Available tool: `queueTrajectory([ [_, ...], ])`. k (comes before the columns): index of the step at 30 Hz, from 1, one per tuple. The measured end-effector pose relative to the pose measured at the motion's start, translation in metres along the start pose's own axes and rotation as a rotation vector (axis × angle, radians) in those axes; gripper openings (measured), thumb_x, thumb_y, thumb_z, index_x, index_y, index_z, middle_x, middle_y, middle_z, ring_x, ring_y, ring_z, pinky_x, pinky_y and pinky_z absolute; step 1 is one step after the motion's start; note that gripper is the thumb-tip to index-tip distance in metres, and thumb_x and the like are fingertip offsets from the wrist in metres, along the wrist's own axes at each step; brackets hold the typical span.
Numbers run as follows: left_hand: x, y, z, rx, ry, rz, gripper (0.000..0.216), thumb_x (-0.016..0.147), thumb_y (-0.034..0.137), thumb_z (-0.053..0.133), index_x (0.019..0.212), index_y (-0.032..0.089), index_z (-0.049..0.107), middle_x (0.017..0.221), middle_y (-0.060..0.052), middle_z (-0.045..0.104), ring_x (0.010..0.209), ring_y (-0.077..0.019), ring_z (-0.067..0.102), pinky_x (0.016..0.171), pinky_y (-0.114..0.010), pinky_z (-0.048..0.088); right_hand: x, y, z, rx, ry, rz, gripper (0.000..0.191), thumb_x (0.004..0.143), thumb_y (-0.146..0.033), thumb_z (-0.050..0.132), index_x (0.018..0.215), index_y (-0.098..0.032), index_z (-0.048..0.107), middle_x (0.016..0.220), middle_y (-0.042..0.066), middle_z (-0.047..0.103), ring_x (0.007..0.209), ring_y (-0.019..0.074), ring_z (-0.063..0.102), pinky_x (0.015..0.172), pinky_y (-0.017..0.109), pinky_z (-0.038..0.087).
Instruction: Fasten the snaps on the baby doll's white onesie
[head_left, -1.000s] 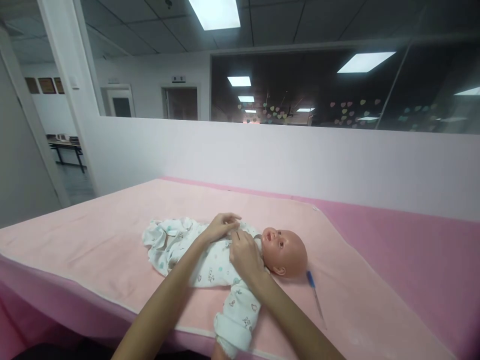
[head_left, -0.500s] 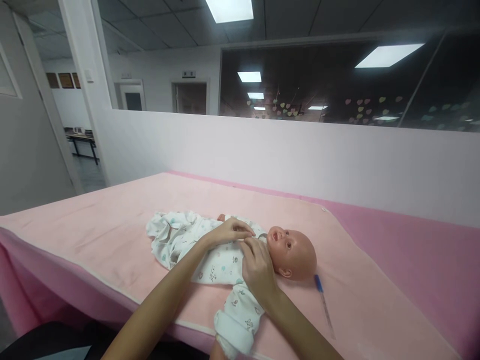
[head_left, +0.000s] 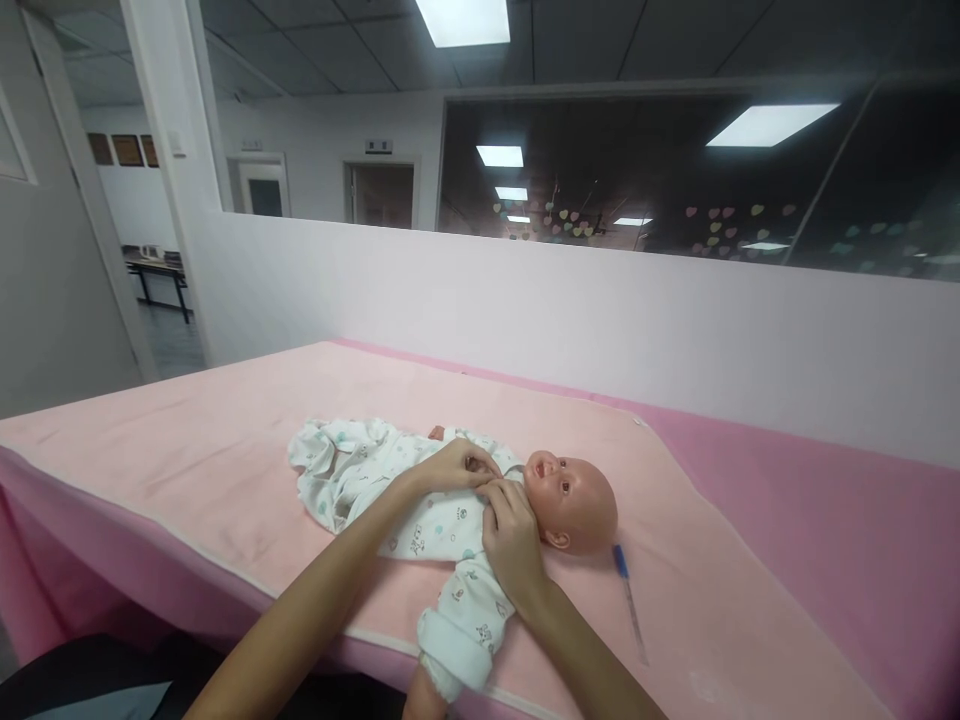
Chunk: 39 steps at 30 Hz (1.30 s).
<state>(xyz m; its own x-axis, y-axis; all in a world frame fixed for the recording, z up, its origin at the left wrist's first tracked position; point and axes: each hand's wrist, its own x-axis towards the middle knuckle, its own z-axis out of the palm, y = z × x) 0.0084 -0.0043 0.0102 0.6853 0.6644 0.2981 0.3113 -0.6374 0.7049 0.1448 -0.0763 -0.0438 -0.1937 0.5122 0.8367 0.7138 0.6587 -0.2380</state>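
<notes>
A baby doll (head_left: 577, 500) lies on its back with its head to the right. It wears a white romper (head_left: 435, 525) with a small animal print, one cuff folded back near the table edge. My left hand (head_left: 459, 466) rests on the doll's chest, its thumb and fingers pinched together at the front of the romper near the neck. Right beside it, my right hand (head_left: 512, 530) has its fingers bent and closed on the same cloth below the chin. The fingertips of both hands almost meet, and they hide the exact bit of fabric between them.
A pen (head_left: 630, 605) with a blue cap lies to the right of the doll's head. Pale pink cloth (head_left: 225, 420) covers the table, over a darker pink layer (head_left: 810, 490). Behind stands a white half wall (head_left: 450, 300) with glass above.
My fingertips have drawn slightly closer together at the romper's neck. The view has shifted a little, so the doll and pen appear further left.
</notes>
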Motion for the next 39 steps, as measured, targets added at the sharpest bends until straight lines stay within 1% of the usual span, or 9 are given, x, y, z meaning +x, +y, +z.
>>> queueTrajectory([
  [5,-0.001,0.0,-0.002,0.011,0.008,0.042,0.021,0.069,0.022,0.057,0.085,0.015,0.067,0.07,-0.001,0.059,0.058,-0.0076,0.043,0.051,-0.017,0.031,0.0,0.0,0.0,0.008,-0.003,-0.003,0.029,0.074,0.0,0.034,0.078,-0.018,0.056,0.078,0.004,0.056,0.076,0.016,0.048,0.069,0.029,0.042],
  [10,-0.003,0.007,-0.005,-0.051,-0.034,0.015,0.018,0.071,0.022,0.056,0.083,0.012,0.066,0.064,0.0,0.056,0.054,-0.0063,0.04,0.049,-0.017,0.029,0.001,-0.001,0.0,0.039,0.029,-0.026,0.028,0.076,-0.001,0.035,0.075,-0.019,0.057,0.08,0.005,0.055,0.078,0.0158,0.048,0.07,0.029,0.043],
  [15,-0.006,0.015,-0.008,-0.137,-0.049,0.029,0.016,0.071,0.023,0.059,0.081,0.011,0.063,0.067,-0.001,0.057,0.061,-0.0083,0.046,0.053,-0.018,0.033,0.001,-0.002,0.0,0.065,0.033,-0.041,0.027,0.077,-0.001,0.036,0.075,-0.018,0.057,0.083,0.005,0.055,0.081,0.016,0.048,0.072,0.03,0.043],
  [22,-0.006,0.014,-0.008,-0.196,-0.109,0.036,0.019,0.072,0.027,0.061,0.083,0.011,0.058,0.074,-0.001,0.057,0.065,-0.0083,0.049,0.057,-0.018,0.036,0.002,-0.003,-0.002,0.082,0.037,-0.064,0.025,0.077,-0.002,0.038,0.075,-0.018,0.057,0.084,0.005,0.055,0.082,0.0161,0.048,0.072,0.03,0.044],
  [26,-0.006,0.011,-0.007,-0.203,-0.05,0.023,0.021,0.072,0.026,0.061,0.088,0.012,0.06,0.079,-0.003,0.059,0.068,-0.0087,0.051,0.057,-0.018,0.036,0.003,-0.003,-0.002,0.08,0.052,-0.049,0.025,0.077,-0.003,0.038,0.074,-0.019,0.057,0.086,0.005,0.055,0.083,0.0161,0.049,0.073,0.031,0.045],
  [29,-0.006,0.007,-0.007,-0.275,-0.003,-0.003,0.025,0.071,0.027,0.063,0.092,0.013,0.061,0.084,-0.005,0.062,0.075,-0.0112,0.054,0.062,-0.019,0.04,0.002,-0.003,-0.002,0.075,0.058,-0.037,0.026,0.076,-0.003,0.038,0.075,-0.019,0.058,0.087,0.005,0.055,0.082,0.0158,0.05,0.072,0.031,0.045],
  [33,-0.006,0.002,-0.007,-0.389,-0.012,-0.032,0.029,0.067,0.029,0.067,0.09,0.012,0.062,0.084,-0.007,0.063,0.079,-0.0136,0.058,0.07,-0.023,0.045,0.001,-0.003,-0.001,0.073,0.068,-0.03,0.025,0.077,-0.004,0.039,0.075,-0.019,0.058,0.09,0.006,0.055,0.086,0.0163,0.051,0.072,0.031,0.046],
  [37,-0.006,0.001,-0.006,-0.461,0.048,-0.012,0.03,0.064,0.028,0.071,0.087,0.011,0.061,0.082,-0.008,0.065,0.08,-0.0147,0.06,0.076,-0.027,0.046,0.002,-0.003,-0.002,0.061,0.101,-0.029,0.024,0.079,-0.006,0.039,0.079,-0.02,0.058,0.092,0.006,0.056,0.088,0.0165,0.051,0.076,0.033,0.046],
  [39,-0.007,0.002,-0.005,-0.471,0.078,-0.006,0.03,0.063,0.028,0.071,0.085,0.01,0.061,0.082,-0.008,0.065,0.08,-0.0151,0.061,0.077,-0.027,0.047,0.003,-0.003,-0.002,0.04,0.115,-0.021,0.023,0.08,-0.006,0.039,0.082,-0.019,0.058,0.09,0.006,0.057,0.087,0.0166,0.051,0.078,0.034,0.045],
])
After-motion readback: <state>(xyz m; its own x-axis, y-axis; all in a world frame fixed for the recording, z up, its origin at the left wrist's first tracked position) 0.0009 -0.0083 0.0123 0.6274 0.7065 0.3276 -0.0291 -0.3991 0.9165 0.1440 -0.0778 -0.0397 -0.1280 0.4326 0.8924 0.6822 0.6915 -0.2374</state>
